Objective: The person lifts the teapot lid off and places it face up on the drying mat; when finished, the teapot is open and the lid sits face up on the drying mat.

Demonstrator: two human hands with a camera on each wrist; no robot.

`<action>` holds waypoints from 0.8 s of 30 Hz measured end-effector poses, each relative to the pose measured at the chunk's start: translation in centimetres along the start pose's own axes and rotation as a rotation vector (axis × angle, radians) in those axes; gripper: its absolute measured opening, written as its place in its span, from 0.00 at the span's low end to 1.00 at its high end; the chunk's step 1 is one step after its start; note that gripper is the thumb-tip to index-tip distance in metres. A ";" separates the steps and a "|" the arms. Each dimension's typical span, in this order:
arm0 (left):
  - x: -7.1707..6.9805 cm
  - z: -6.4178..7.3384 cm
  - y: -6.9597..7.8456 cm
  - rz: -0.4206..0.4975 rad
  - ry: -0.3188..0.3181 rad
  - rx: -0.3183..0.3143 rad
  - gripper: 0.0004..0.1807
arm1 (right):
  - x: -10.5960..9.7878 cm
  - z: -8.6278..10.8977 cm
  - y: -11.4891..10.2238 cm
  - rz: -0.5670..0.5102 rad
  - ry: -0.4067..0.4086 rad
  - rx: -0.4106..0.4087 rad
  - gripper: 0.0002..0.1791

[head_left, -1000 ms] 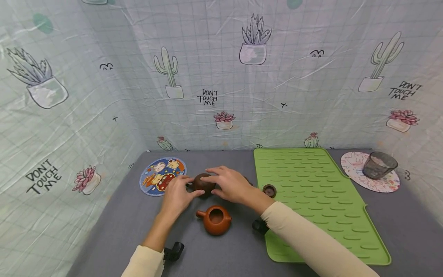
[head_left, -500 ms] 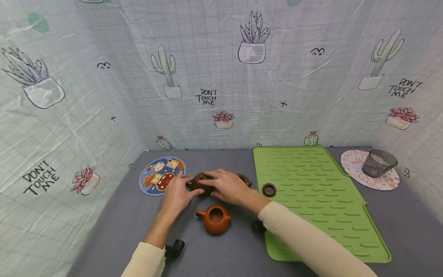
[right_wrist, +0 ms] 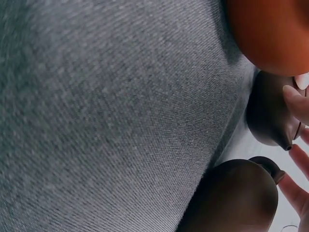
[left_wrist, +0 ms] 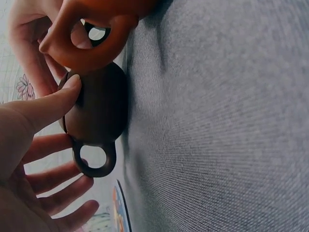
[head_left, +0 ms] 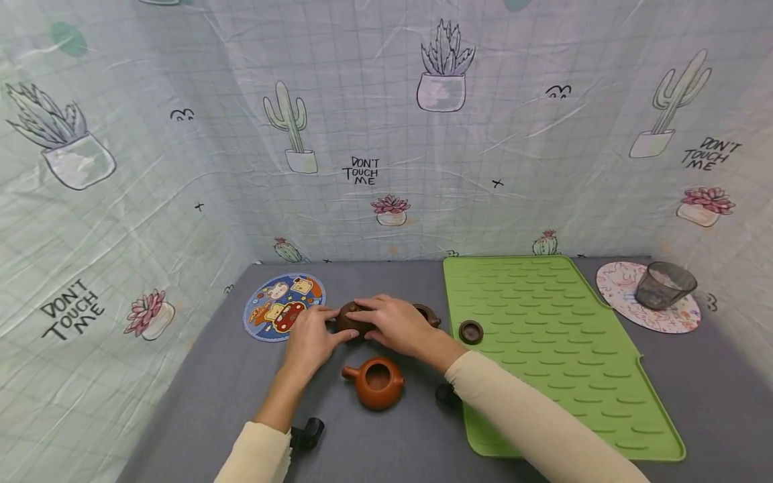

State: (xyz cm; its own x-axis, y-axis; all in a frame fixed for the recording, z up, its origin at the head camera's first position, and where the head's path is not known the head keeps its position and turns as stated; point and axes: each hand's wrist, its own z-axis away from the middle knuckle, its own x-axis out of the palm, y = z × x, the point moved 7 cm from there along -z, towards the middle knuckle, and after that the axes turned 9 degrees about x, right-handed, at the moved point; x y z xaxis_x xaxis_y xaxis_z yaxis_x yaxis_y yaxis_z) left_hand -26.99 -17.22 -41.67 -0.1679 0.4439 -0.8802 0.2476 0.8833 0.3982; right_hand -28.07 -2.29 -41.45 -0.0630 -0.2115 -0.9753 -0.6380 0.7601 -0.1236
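While the words "DON'T TOUCH ME" [head_left: 362, 171] stand in black capitals on the grid-patterned cloth [head_left: 338, 221] behind the bench [head_left: 374, 453], the same phrase can also be read on its left and right sides, among printed cacti and potted plants. The dark brown teapot [left_wrist: 99, 111] rests on the grey bench, left of centre, held between both hands. The left hand [head_left: 306, 340] grips it at the handle end, thumb and index finger on the body, the other fingers spread behind the ring handle. The right hand [head_left: 398, 327] has its thumb on the pot's side and its fingers over the top. Nearer the person sits an orange-brown teapot [head_left: 378, 398], mouth up, handle to the left. Another dark pot [right_wrist: 236, 198] stands to the right, partly hidden by the right hand. A small round brown lid [head_left: 471, 333] lies on the green mat [head_left: 543, 376]. At the far left is a blue round mat [head_left: 266, 305] with cartoon figures, its lettering too small to read; at the far right, a smoky glass [head_left: 664, 288] stands on a pink-and-white mat [head_left: 614, 278].
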 end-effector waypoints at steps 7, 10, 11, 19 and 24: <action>0.0 -0.1 -0.5 0.011 -0.010 -0.021 0.31 | 0.1 -0.3 -0.3 -0.006 0.026 -0.010 0.30; 0.0 -0.3 -0.4 0.013 -0.016 -0.014 0.31 | 0.1 -0.4 -0.4 -0.016 0.031 -0.007 0.30; 0.0 -0.3 -0.4 0.014 -0.016 -0.017 0.31 | 0.1 -0.4 -0.4 -0.019 0.033 -0.008 0.30; -0.1 -0.6 -0.4 0.018 -0.018 -0.023 0.31 | 0.0 -0.7 -0.4 -0.093 0.022 -0.010 0.29; -0.1 -0.7 -0.5 0.021 -0.014 -0.040 0.31 | -0.1 -0.9 -0.5 -0.135 0.013 -0.014 0.28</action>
State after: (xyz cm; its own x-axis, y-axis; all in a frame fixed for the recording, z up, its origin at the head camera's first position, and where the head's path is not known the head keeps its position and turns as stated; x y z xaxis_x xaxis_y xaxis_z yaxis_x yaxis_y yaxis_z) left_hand -27.81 -17.64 -41.60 -0.1494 0.4600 -0.8753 0.2123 0.8795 0.4260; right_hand -28.44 -3.23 -41.08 0.0139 -0.3193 -0.9476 -0.6524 0.7153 -0.2506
